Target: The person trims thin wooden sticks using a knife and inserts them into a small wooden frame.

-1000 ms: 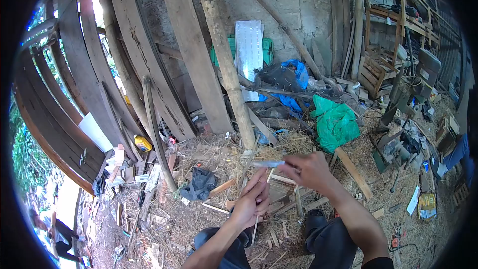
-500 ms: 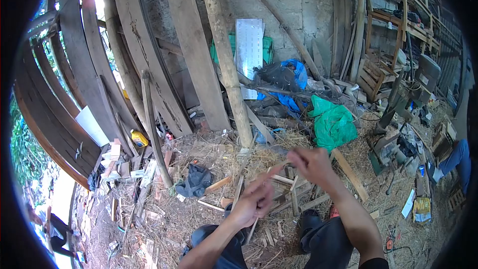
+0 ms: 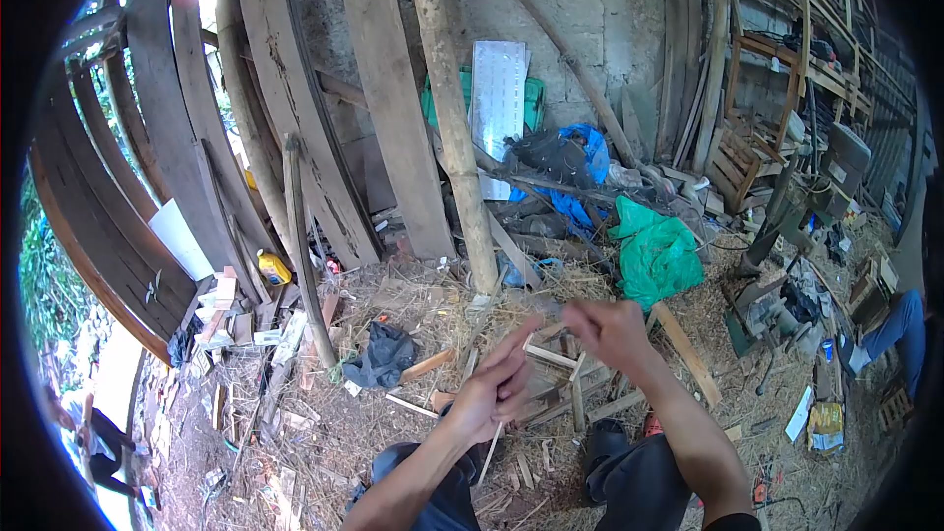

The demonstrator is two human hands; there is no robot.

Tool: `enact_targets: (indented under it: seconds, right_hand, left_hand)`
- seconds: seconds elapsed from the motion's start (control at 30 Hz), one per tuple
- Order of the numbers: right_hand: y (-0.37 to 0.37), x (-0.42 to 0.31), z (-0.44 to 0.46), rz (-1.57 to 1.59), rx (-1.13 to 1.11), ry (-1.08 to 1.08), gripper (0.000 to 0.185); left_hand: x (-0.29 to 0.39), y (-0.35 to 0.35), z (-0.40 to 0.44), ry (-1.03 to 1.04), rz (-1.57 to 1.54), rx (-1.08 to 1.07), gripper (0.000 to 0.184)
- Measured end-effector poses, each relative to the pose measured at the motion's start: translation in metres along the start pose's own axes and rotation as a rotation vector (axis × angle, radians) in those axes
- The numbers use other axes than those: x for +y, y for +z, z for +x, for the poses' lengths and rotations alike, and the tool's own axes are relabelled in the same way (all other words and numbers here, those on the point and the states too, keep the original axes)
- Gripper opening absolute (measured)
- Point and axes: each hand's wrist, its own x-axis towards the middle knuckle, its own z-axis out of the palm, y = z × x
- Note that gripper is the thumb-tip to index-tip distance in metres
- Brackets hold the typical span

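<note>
My left hand (image 3: 490, 395) is held out in front of my knees. Its index finger points up toward the right, and the other fingers are curled into the palm. Just right of it and a little higher, my right hand (image 3: 612, 334) is closed, with bent fingers facing the left fingertip. A small gap separates the two hands. Whatever is pinched in them, if anything, is too small or blurred to make out. Below and behind the hands, a light wooden frame (image 3: 578, 403) of thin bars stands on the straw-littered ground, partly covered by my hands.
A wooden post (image 3: 452, 118) and leaning planks (image 3: 388, 108) rise ahead. A green plastic bag (image 3: 654, 256), a black plastic bag (image 3: 383, 356) and a loose board (image 3: 686, 354) lie around. Metal machinery (image 3: 777, 226) stands right, near another person's leg (image 3: 897, 334). Another person (image 3: 93, 442) is at far left.
The fingertips of my left hand have drawn back to the left, widening the gap between the hands. My right hand stays closed at nearly the same place. The view has shifted slightly.
</note>
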Motion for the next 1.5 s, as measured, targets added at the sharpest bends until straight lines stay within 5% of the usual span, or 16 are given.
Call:
enact_targets:
  seconds: [0.13, 0.37, 0.43, 0.53, 0.63, 0.7, 0.77, 0.9, 1.0, 1.1, 1.17, 1.23, 1.5]
  right_hand:
    - [-0.019, 0.026, 0.002, -0.106, 0.032, 0.403, 0.026]
    - [-0.015, -0.032, -0.001, 0.078, -0.148, -0.078, 0.023]
    - [-0.016, -0.024, 0.003, 0.092, -0.149, 0.004, 0.025]
    - [-0.019, 0.019, 0.002, -0.128, -0.065, 0.413, 0.032]
    - [-0.021, 0.006, 0.004, 0.026, 0.069, 0.315, 0.031]
    - [-0.024, -0.025, 0.006, 0.144, -0.03, 0.309, 0.03]
    - [-0.018, -0.036, 0.003, 0.21, -0.085, 0.004, 0.03]
    - [-0.016, -0.017, 0.006, 0.026, -0.145, -0.033, 0.028]
    - [-0.024, 0.006, 0.012, -0.035, -0.064, 0.419, 0.024]
    - [-0.019, -0.003, 0.006, 0.095, -0.01, 0.148, 0.024]
    - [-0.021, -0.022, 0.003, 0.044, -0.174, 0.166, 0.02]
    - [-0.013, -0.034, 0.001, 0.103, -0.225, -0.053, 0.017]
    - [-0.01, -0.028, 0.007, -0.024, -0.189, -0.03, 0.018]
  left_hand:
    - [-0.006, 0.011, -0.005, -0.047, 0.031, -0.065, 0.047]
    - [-0.005, 0.001, 0.002, -0.036, 0.13, 0.056, 0.047]
    - [-0.013, 0.0, 0.001, -0.001, 0.094, 0.095, 0.046]
    - [-0.008, 0.008, -0.004, 0.029, 0.164, -0.047, 0.045]
    - [-0.003, 0.006, 0.0, 0.075, 0.151, 0.024, 0.043]
    - [-0.003, 0.002, 0.003, 0.075, 0.19, 0.167, 0.043]
    - [-0.006, 0.005, 0.003, 0.06, 0.17, 0.175, 0.043]
    - [-0.012, 0.0, 0.002, 0.068, 0.146, 0.126, 0.042]
    - [-0.003, 0.007, -0.004, 0.056, 0.219, 0.081, 0.041]
    - [-0.006, 0.004, 0.001, 0.103, 0.251, 0.21, 0.04]
    - [-0.01, -0.001, 0.003, 0.128, 0.244, 0.188, 0.038]
    - [-0.011, -0.001, 0.004, 0.148, 0.25, 0.164, 0.037]
    - [-0.014, -0.009, 0.014, 0.079, 0.119, 0.176, 0.037]
